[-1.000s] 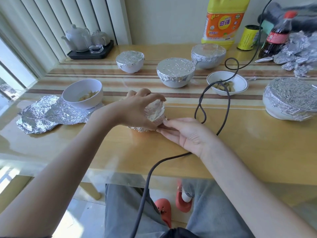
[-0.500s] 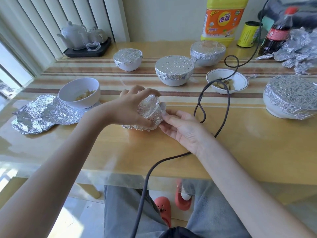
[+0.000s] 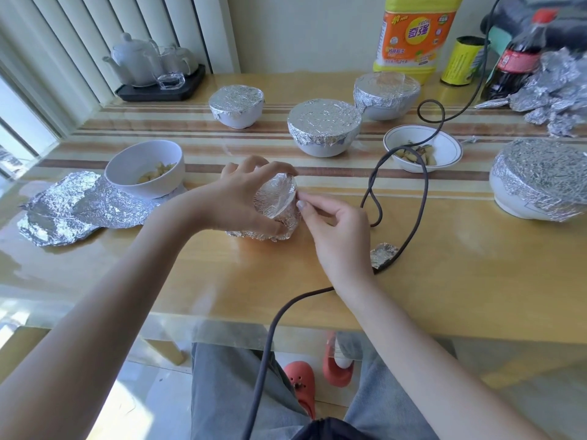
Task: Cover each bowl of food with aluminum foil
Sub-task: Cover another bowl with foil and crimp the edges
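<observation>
My left hand (image 3: 241, 198) grips a small foil-wrapped bowl (image 3: 276, 201) at the table's middle, tilting its covered top toward me. My right hand (image 3: 333, 223) presses and pinches the foil at the bowl's right side. A white bowl with food (image 3: 144, 168) stands uncovered at the left, on a crumpled foil sheet (image 3: 76, 211). A shallow dish with food (image 3: 422, 152) stands uncovered to the right. Three foil-covered bowls (image 3: 236, 104) (image 3: 324, 127) (image 3: 386, 95) line the back, and a large covered bowl (image 3: 540, 179) sits at the far right.
A dark cable (image 3: 422, 185) loops across the table right of my hands, with a foil scrap (image 3: 382, 254) beside it. A tea set on a black tray (image 3: 155, 69) sits back left. A yellow jug (image 3: 416, 33), a can, a cola bottle (image 3: 517, 58) and crumpled foil (image 3: 559, 93) stand back right.
The left hand has tilted the small bowl so its foil top faces me. The right hand rose from the bowl's base to its side, fingers curling onto the foil.
</observation>
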`<act>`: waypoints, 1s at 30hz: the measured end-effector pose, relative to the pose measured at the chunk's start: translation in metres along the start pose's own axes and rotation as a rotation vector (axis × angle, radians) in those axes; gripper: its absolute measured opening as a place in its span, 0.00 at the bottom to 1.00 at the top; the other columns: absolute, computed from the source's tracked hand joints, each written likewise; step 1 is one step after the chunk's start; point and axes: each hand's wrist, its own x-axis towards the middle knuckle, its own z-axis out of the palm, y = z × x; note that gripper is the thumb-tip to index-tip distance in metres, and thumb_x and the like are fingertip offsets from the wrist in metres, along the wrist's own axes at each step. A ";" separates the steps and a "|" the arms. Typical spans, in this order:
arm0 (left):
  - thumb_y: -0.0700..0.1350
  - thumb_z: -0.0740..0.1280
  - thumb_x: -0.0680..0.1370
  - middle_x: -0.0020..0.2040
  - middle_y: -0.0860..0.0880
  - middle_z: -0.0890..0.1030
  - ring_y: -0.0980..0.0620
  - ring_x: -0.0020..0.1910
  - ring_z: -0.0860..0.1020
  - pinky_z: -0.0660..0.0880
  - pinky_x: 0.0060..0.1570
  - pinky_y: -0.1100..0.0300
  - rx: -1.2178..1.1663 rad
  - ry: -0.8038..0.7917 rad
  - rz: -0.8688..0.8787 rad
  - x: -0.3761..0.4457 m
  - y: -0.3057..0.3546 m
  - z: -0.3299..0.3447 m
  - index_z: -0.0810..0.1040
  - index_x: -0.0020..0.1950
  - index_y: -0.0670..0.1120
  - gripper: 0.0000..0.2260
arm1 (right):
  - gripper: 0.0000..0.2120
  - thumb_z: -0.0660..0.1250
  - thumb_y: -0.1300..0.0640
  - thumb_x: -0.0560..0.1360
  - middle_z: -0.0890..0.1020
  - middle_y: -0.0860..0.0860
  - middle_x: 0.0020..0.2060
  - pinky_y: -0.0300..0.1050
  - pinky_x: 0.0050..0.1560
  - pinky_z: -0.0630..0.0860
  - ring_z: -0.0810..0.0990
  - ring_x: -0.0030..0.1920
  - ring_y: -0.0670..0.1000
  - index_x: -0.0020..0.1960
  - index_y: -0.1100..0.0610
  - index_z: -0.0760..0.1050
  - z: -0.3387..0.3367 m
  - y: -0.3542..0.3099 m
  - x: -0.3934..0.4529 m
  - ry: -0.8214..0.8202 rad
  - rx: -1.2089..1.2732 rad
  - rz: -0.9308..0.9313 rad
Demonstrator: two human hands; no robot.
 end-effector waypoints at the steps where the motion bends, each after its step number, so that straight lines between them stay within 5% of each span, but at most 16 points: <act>1: 0.67 0.65 0.53 0.63 0.59 0.59 0.52 0.63 0.57 0.61 0.60 0.55 0.001 0.005 -0.002 0.000 0.000 0.000 0.59 0.66 0.73 0.41 | 0.10 0.68 0.62 0.76 0.84 0.46 0.50 0.23 0.49 0.70 0.78 0.48 0.31 0.56 0.59 0.82 0.001 0.000 -0.001 0.000 0.002 0.010; 8: 0.60 0.67 0.61 0.64 0.57 0.60 0.51 0.60 0.56 0.61 0.56 0.53 0.004 0.057 -0.043 0.002 0.005 0.005 0.60 0.70 0.67 0.37 | 0.19 0.66 0.64 0.77 0.80 0.46 0.59 0.27 0.58 0.71 0.78 0.58 0.39 0.67 0.58 0.74 -0.004 0.001 -0.004 -0.120 -0.017 0.122; 11: 0.62 0.66 0.61 0.68 0.53 0.61 0.47 0.63 0.58 0.60 0.54 0.53 -0.003 0.083 -0.080 0.004 0.007 0.006 0.60 0.70 0.65 0.37 | 0.17 0.70 0.63 0.74 0.82 0.46 0.53 0.34 0.56 0.76 0.80 0.51 0.43 0.63 0.57 0.77 -0.014 0.002 -0.003 -0.107 -0.124 0.182; 13: 0.63 0.68 0.63 0.68 0.52 0.61 0.45 0.66 0.58 0.59 0.55 0.53 -0.012 0.087 -0.091 0.004 0.007 0.005 0.60 0.70 0.65 0.37 | 0.15 0.70 0.66 0.74 0.82 0.50 0.49 0.41 0.54 0.80 0.83 0.47 0.46 0.60 0.59 0.78 -0.017 0.000 -0.004 -0.101 0.059 0.353; 16: 0.60 0.74 0.69 0.64 0.54 0.60 0.49 0.61 0.57 0.60 0.55 0.53 0.005 0.080 -0.071 0.005 0.007 0.005 0.60 0.70 0.65 0.34 | 0.14 0.69 0.68 0.74 0.83 0.58 0.49 0.39 0.48 0.81 0.84 0.46 0.51 0.59 0.64 0.77 -0.013 -0.005 -0.001 -0.102 0.382 0.537; 25: 0.58 0.74 0.69 0.62 0.54 0.59 0.50 0.58 0.55 0.61 0.54 0.54 0.033 0.093 -0.062 0.008 0.007 0.008 0.60 0.69 0.66 0.33 | 0.04 0.70 0.70 0.73 0.83 0.56 0.37 0.36 0.39 0.80 0.83 0.34 0.47 0.44 0.63 0.79 0.007 -0.005 0.008 0.048 0.463 0.487; 30: 0.61 0.73 0.68 0.66 0.52 0.61 0.45 0.64 0.58 0.63 0.53 0.52 0.054 0.117 -0.106 0.012 0.006 0.012 0.60 0.70 0.66 0.34 | 0.10 0.66 0.66 0.77 0.86 0.49 0.46 0.33 0.46 0.78 0.84 0.45 0.43 0.53 0.56 0.83 0.018 0.004 -0.004 0.072 0.303 0.412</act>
